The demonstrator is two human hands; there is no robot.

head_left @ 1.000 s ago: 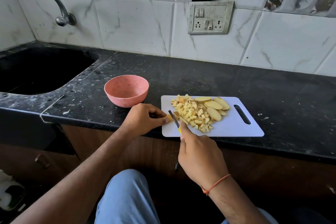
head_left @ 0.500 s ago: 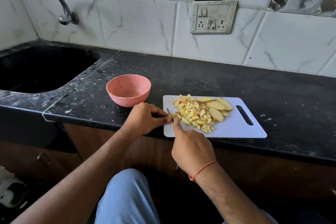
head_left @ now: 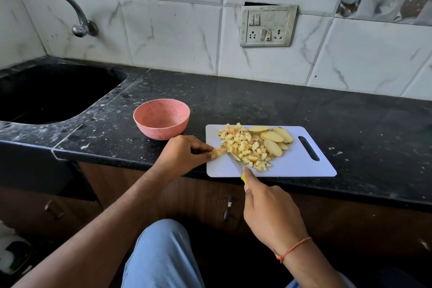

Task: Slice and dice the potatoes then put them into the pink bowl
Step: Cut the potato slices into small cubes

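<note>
Left hand (head_left: pixel 184 154): fingertips pinch small potato piece (head_left: pixel 218 151) at board's near-left edge | Right hand (head_left: pixel 268 213): wrapped around knife (head_left: pixel 236 163), blade just beside left fingertips | Diced potatoes (head_left: pixel 245 147) ahead of right hand; pink bowl (head_left: pixel 161 118) beyond left hand, empty | Risk: shrinking piece leaves fingertips near blade; slip probable.

Black speckled table (head_left: pixel 257 105) along a white marble-tile wall (head_left: pixel 168 30). Black sink (head_left: pixel 51 93) set in at left, metal tap (head_left: pixel 70 10) on the wall above it. Switch-and-socket plate (head_left: pixel 268 25) on the wall. Brown cabinets (head_left: pixel 201 199) below, metal handle (head_left: pixel 228 210) on one.
</note>
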